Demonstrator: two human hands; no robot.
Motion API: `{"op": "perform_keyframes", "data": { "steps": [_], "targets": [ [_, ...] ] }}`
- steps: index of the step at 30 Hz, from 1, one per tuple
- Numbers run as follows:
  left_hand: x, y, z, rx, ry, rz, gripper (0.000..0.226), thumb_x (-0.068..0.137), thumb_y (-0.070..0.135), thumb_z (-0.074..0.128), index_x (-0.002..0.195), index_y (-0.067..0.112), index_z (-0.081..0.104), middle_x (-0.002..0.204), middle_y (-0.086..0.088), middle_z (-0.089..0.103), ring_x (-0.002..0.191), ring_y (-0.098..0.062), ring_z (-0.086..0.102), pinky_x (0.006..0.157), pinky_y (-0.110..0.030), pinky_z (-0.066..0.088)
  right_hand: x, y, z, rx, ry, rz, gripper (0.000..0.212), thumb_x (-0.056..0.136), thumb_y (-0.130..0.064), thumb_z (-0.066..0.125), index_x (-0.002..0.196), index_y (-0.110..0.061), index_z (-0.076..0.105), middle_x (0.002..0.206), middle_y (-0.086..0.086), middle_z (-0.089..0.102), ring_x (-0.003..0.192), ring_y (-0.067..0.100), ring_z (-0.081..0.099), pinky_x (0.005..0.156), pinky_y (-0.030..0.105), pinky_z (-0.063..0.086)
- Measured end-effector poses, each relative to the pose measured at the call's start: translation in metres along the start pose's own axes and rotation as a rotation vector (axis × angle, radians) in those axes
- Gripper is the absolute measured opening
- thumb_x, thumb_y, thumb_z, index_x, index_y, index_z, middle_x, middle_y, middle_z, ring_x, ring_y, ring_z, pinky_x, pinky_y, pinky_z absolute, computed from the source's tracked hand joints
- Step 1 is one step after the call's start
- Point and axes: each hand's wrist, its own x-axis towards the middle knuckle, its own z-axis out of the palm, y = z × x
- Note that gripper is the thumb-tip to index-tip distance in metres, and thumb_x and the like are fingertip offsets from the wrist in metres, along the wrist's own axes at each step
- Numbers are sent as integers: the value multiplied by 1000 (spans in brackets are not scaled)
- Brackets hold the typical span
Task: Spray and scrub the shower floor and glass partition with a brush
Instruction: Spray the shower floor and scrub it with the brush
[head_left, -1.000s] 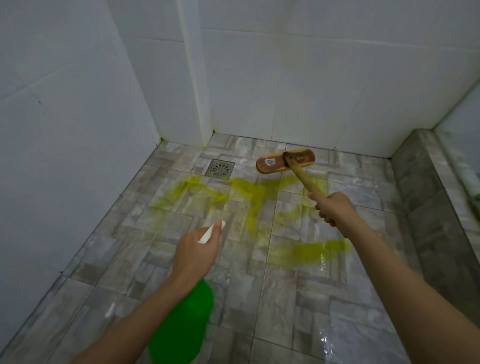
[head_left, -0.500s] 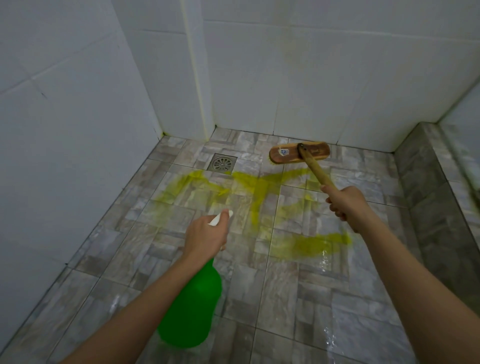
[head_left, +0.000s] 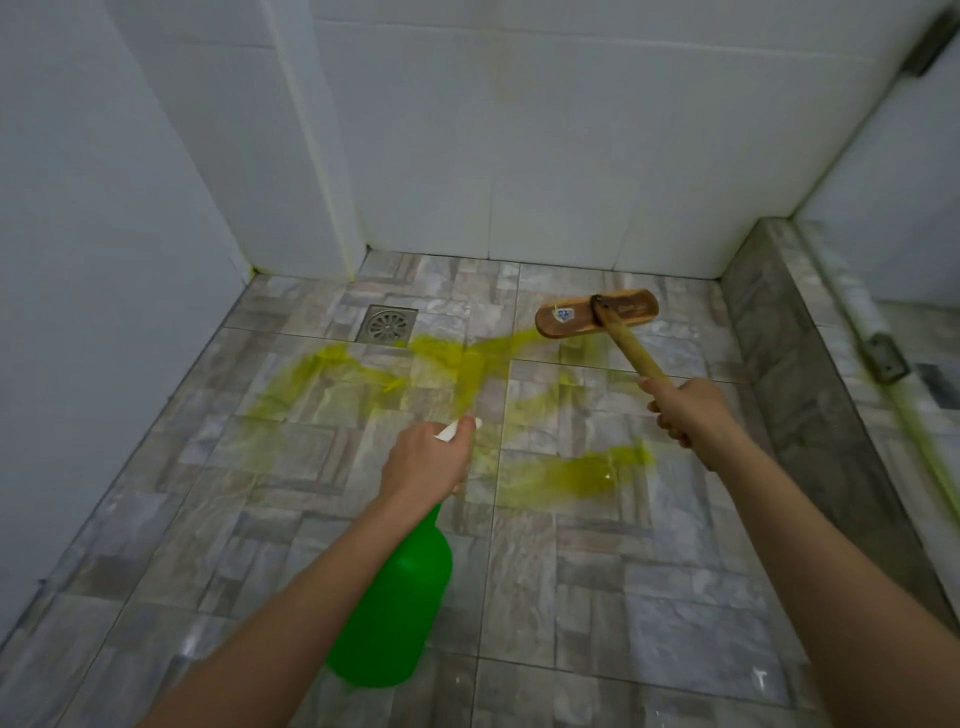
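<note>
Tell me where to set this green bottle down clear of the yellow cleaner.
Bare tile lies between the lowest yellow streak and the grey curb, and along the left wall beside the green bottle. Crowded: the strip from drain to brush, smeared yellow.
</note>
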Motion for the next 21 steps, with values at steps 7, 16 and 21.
{"op": "perform_keyframes", "data": {
  "steps": [7,16,21],
  "targets": [
    [-5,15,29,50,-69,42,69,74,74,42,69,11,69,71,-11,73,67,-34,71,70,-49,61,1,23,-24,8,59,50,37,90,-37,57,76,-4,58,60,8,51,47,19,41,46,28,32],
    [-5,27,46,74,-110,92,66,89,63,46,65,7,70,62,-12,71,60,-32,71,70,-47,61,0,39,-47,28,84,93,36,91,-34,57,70,-5,56,59,7,49,46,18,40,46,28,31],
    [2,29,33,118,-63,130,57,101,49,44,62,15,69,58,1,65,56,-15,60,66,-32,48,-2,45,-46,11,64,128,35,90,-32,57,71,-4,57,60,9,49,46,19,40,46,28,30]
  ]
}}
